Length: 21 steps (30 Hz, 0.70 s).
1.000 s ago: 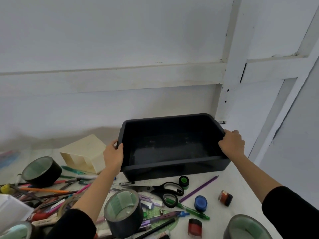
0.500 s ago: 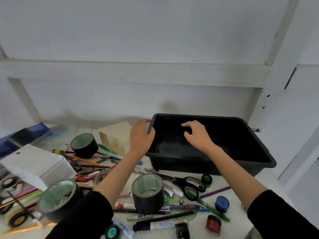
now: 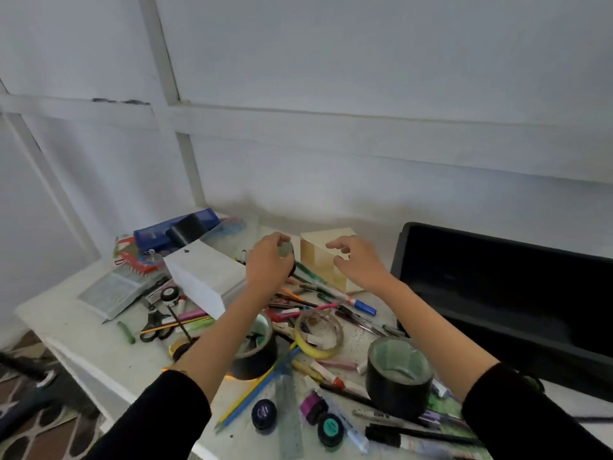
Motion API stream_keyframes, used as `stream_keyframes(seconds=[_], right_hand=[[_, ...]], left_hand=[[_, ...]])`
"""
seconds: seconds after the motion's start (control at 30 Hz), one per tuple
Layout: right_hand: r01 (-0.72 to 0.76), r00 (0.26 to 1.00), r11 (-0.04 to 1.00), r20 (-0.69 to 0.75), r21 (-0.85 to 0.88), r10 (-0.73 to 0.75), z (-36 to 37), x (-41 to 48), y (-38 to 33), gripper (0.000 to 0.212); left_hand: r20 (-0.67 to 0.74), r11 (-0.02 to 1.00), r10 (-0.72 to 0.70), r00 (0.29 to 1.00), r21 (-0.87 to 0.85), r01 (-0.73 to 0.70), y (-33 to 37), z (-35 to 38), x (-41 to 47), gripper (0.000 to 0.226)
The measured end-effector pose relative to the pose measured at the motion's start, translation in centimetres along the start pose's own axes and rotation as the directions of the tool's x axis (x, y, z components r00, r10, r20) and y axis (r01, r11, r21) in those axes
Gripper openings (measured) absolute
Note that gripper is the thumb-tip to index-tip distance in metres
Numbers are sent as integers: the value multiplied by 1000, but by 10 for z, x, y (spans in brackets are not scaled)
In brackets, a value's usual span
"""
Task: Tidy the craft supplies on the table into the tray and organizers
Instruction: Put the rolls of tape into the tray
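My left hand [image 3: 269, 262] curls over a black tape roll [image 3: 288, 255] at the back of the table and grips its top. My right hand [image 3: 356, 262] hovers with loosely bent fingers over the cream wooden organizer box [image 3: 323, 260] and holds nothing. The black tray [image 3: 497, 287] stands to the right of both hands, with nothing showing inside it. Pens, markers and pencils [image 3: 318, 293] lie scattered below my hands.
Two more black tape rolls [image 3: 257, 348] [image 3: 398, 373] and a yellow-rimmed roll [image 3: 318, 333] sit near my forearms. A white box [image 3: 202, 277], a blue case [image 3: 175, 230] and scissors [image 3: 157, 325] are at left. Small pots [image 3: 263, 413] lie near the table's front edge.
Both hands left the black tray and moved left. My left hand now grips the tape roll and my right hangs over the cream box. My view swung left.
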State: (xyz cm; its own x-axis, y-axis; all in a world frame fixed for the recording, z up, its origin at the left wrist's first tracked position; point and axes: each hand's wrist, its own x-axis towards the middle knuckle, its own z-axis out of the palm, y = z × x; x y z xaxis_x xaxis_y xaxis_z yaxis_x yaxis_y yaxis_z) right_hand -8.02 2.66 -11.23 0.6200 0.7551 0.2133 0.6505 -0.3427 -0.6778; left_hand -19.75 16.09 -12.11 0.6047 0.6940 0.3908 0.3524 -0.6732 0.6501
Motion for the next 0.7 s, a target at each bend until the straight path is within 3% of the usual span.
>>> stream_keyframes(seconds=[0.27, 0.37, 0.53, 0.7], right_hand=[[-117, 992, 993, -37, 24, 118, 74, 45, -34, 37], [-215, 977, 977, 4, 7, 215, 97, 61, -27, 54], [-318, 947, 944, 64, 82, 314, 128, 77, -13, 95], [-302, 952, 913, 32, 273, 305, 140, 81, -10, 77]], left_hand=[[153, 997, -49, 987, 73, 39, -69, -39, 45, 39], [280, 993, -59, 958, 119, 26, -82, -39, 67, 53], [584, 984, -81, 807, 175, -27, -97, -22, 101, 89], [720, 995, -79, 690, 104, 6, -105, 0, 120, 85]])
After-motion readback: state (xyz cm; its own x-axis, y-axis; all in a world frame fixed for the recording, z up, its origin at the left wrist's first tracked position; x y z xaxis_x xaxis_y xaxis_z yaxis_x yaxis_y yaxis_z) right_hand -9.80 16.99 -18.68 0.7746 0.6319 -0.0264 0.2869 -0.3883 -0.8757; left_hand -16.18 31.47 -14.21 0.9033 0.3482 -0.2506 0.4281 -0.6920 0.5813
